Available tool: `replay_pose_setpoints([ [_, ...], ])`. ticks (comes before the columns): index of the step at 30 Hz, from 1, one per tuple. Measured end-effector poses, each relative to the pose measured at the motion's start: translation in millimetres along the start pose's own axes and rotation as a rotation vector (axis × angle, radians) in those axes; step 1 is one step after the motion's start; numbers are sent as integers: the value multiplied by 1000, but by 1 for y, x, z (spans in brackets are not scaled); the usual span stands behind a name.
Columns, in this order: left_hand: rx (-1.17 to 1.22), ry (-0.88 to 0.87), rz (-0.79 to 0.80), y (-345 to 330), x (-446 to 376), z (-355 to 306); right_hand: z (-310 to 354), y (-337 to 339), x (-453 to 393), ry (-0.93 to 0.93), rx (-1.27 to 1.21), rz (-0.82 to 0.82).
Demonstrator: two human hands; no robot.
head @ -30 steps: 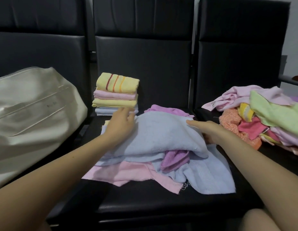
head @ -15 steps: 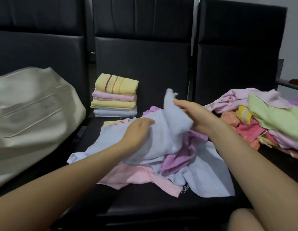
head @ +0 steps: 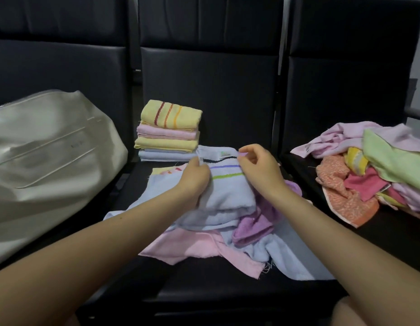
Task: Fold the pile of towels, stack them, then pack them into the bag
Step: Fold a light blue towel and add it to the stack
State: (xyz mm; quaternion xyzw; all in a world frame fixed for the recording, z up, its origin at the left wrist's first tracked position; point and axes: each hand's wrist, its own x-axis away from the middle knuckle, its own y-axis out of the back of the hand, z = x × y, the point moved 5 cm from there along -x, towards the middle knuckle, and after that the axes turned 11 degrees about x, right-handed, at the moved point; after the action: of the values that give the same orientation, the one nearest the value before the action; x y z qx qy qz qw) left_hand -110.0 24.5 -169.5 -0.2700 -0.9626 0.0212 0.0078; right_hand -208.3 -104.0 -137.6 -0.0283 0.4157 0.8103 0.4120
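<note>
Both hands meet over the middle seat, holding the far edge of a light blue towel marked with purple and green stripes; the left hand pinches its left corner, the fingers pressed together on the cloth; the right hand pinches the right corner between thumb and forefinger, the other fingers curled. The towel drapes toward 6 o'clock over a loose heap: a purple towel at 4 o'clock from the hands, a pink towel at 6 o'clock, more pale blue cloth beneath. At 11 o'clock a folded stack stands against the seat back; it seems to hold four towels, a striped yellow one on top. The cream bag lies at 9 o'clock on the left seat; the unfolded pile sits at 3 o'clock on the right seat, well apart from the stack.
</note>
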Motion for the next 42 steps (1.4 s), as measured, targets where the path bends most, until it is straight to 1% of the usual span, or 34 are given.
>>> replay_pose_setpoints([
  [1, -57, -32, -37, 4, -3, 0, -2, -6, 2, -38, 58, 42],
  [3, -226, -128, -57, 7, -1, -1, -3, -21, 7, -63, 224, 134],
  [5, -377, -224, -41, 8, 3, 2, -1, -32, 12, -33, 402, 171],
  [6, -411, -250, -40, 9, 4, 4, -1, -34, 13, -28, 450, 175],
  [8, -433, -284, -58, 11, 5, 7, -4, -36, 11, -69, 434, 197],
  [11, -466, -317, -61, 11, 9, 8, -8, -33, 8, -150, 314, 259],
  [14, -451, -298, -29, 14, 9, 9, -7, -28, 9, -165, 207, 300],
  [16, -449, -255, -19, 19, 4, 9, -1, -24, 12, -131, 205, 279],
  [18, -483, -217, -31, 26, 0, 8, 7, -18, 15, -90, 221, 221],
  [20, -481, -246, -94, 37, 0, 1, 15, -11, 16, -72, 188, 180],
  [22, -410, -268, -151, 49, 1, -8, 22, -7, 15, -84, 102, 156],
  [23, -326, -230, -149, 53, 0, -10, 27, -5, 15, -99, 34, 141],
  [25, -52, -52, -89, 57, -1, -8, 36, -7, 14, -138, -145, 138],
  [26, 90, 57, -58, 56, 2, -6, 42, -12, 15, -164, -250, 176],
  [28, 330, 229, 10, 55, 6, -2, 56, -27, 20, -215, -464, 350],
  [30, 535, 315, 49, 61, 6, 1, 73, -41, 33, -247, -678, 583],
  [31, 585, 337, 77, 66, 4, 3, 80, -45, 37, -234, -729, 655],
  [32, 604, 352, 129, 71, 4, 3, 83, -49, 38, -213, -750, 674],
  [34, 555, 385, 193, 80, 5, 3, 86, -52, 36, -178, -753, 603],
  [35, 475, 403, 193, 84, 2, 2, 86, -54, 34, -183, -734, 549],
  [37, 281, 425, 119, 97, -3, 2, 81, -60, 31, -218, -633, 468],
  [38, 171, 424, 68, 103, -5, 2, 77, -65, 30, -229, -555, 455],
  [39, 76, 394, 0, 111, -10, 3, 72, -72, 31, -236, -467, 466],
  [41, -102, 242, -143, 124, -17, 3, 63, -83, 34, -241, -300, 518],
  [42, -217, 173, -172, 130, -17, 3, 59, -86, 37, -241, -231, 538],
])
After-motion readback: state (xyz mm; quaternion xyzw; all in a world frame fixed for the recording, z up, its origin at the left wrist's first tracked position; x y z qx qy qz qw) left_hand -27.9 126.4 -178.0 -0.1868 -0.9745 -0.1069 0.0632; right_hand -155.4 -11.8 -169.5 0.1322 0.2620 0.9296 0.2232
